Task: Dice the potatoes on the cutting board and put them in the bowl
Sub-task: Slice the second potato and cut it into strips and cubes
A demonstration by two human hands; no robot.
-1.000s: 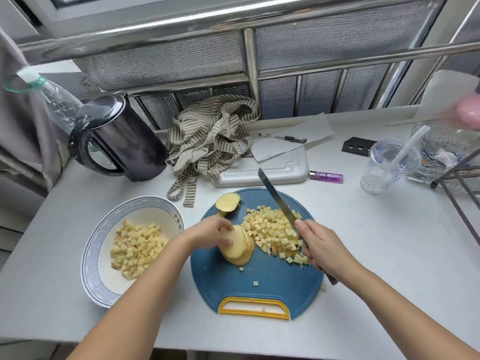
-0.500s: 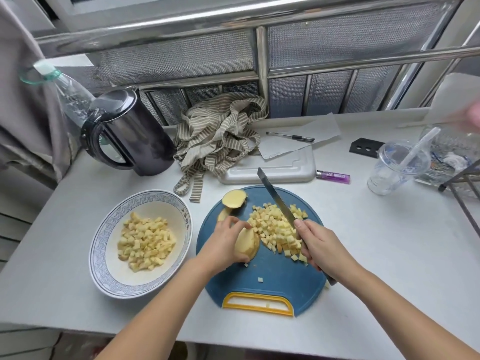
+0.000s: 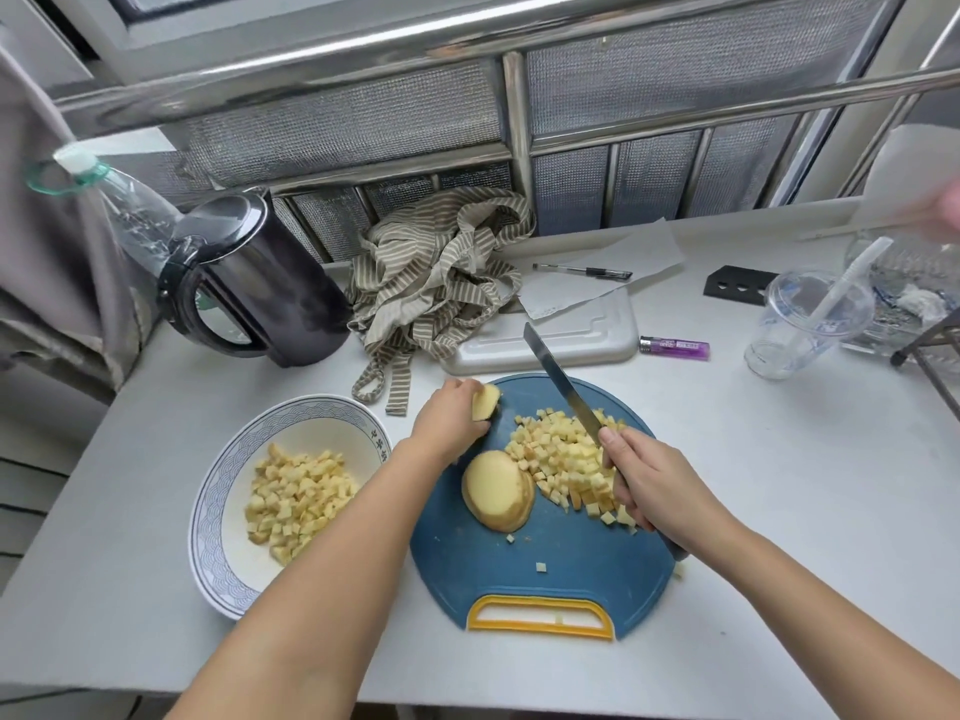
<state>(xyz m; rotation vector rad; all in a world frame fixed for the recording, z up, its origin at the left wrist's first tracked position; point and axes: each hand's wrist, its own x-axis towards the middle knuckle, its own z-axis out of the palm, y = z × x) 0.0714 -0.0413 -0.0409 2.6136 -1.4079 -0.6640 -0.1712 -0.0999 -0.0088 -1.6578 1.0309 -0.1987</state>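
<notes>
A round blue cutting board [image 3: 571, 574] with a yellow handle lies in front of me. A stack of potato slices [image 3: 497, 490] lies flat near its middle, beside a heap of diced potato [image 3: 563, 457]. My left hand [image 3: 451, 419] grips a small potato end piece [image 3: 485, 401] at the board's far left edge. My right hand [image 3: 649, 478] holds a knife [image 3: 563, 384] by its handle, blade pointing away over the dice. A blue-rimmed white bowl [image 3: 218, 517] holding potato cubes stands left of the board.
A black kettle [image 3: 249, 283] and a plastic bottle [image 3: 130, 210] stand at the back left. A striped cloth [image 3: 436, 283], a white board [image 3: 550, 340], a purple lighter [image 3: 674, 348] and a clear cup [image 3: 800, 324] lie behind the cutting board. A metal rack [image 3: 935, 356] is at right.
My left hand let go of the stack of slices, which now lies flat, and reached to the far end piece and gripped it. The knife hand has hardly moved.
</notes>
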